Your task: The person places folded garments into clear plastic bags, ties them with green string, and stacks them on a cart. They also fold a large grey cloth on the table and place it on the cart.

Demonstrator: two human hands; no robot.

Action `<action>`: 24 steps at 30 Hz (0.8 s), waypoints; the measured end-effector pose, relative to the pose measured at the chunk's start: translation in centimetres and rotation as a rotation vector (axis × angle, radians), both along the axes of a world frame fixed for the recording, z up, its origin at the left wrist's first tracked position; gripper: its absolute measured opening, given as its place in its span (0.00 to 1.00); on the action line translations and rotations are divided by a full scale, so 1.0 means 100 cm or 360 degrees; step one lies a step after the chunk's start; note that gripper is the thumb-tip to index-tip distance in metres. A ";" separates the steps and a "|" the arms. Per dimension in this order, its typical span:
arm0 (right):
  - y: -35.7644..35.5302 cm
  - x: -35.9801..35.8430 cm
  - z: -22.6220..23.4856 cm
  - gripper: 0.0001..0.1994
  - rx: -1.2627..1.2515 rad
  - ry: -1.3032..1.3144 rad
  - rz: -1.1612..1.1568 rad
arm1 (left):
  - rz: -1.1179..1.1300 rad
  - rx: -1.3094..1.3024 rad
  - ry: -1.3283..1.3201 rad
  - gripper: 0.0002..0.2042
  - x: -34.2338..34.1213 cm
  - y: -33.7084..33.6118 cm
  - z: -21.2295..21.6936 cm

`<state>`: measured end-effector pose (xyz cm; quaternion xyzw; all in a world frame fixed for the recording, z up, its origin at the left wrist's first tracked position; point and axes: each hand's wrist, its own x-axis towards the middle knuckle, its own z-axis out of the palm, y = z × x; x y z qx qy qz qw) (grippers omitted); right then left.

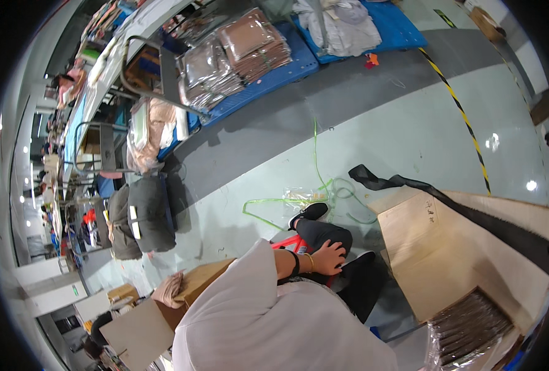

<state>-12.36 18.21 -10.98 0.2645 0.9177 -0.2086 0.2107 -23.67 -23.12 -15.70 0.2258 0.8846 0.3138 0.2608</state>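
My left hand (328,257) rests on the knee of my dark trousers (330,232), its fingers spread over the cloth and nothing in them. A black band (295,264) and a yellow bracelet (311,263) circle that wrist. Below the knee, a black shoe (312,212) stands on the floor beside a loop of green strapping (259,212) and a clear plastic bag (296,196). Something red (295,243) shows partly behind my forearm. My right hand is outside the picture.
At the right, an open cardboard box (423,247) holds brown plastic-wrapped packs (471,328); a long black strip (466,213) lies across its flaps. Bagged brown textiles (253,46) stand on a blue pallet (299,62). Dark grey bundles (150,213) sit at the left.
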 end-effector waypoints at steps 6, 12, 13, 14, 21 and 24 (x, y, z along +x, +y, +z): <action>-0.002 -0.085 0.063 0.21 -0.0127 -0.0355 0.0269 | 0.0299 -0.0226 -0.0330 0.22 0.047 -0.080 0.064; -0.109 -0.175 0.086 0.21 -0.0238 -0.0572 0.0610 | 0.1236 0.0164 -0.0466 0.22 0.098 -0.206 0.043; -0.140 -0.189 0.087 0.21 -0.0258 -0.0593 0.0669 | 0.1421 0.0243 -0.0483 0.22 0.107 -0.232 0.032; -0.172 -0.203 0.087 0.21 -0.0278 -0.0607 0.0726 | 0.1775 0.0364 -0.0726 0.20 0.115 -0.257 0.020; -0.334 -0.289 0.129 0.20 -0.0303 -0.0622 0.0963 | 0.3019 0.0387 -0.0889 0.17 0.203 -0.371 -0.014; -0.353 -0.314 0.151 0.20 -0.0232 -0.0679 0.1016 | 0.3152 0.0405 -0.1106 0.15 0.215 -0.388 -0.005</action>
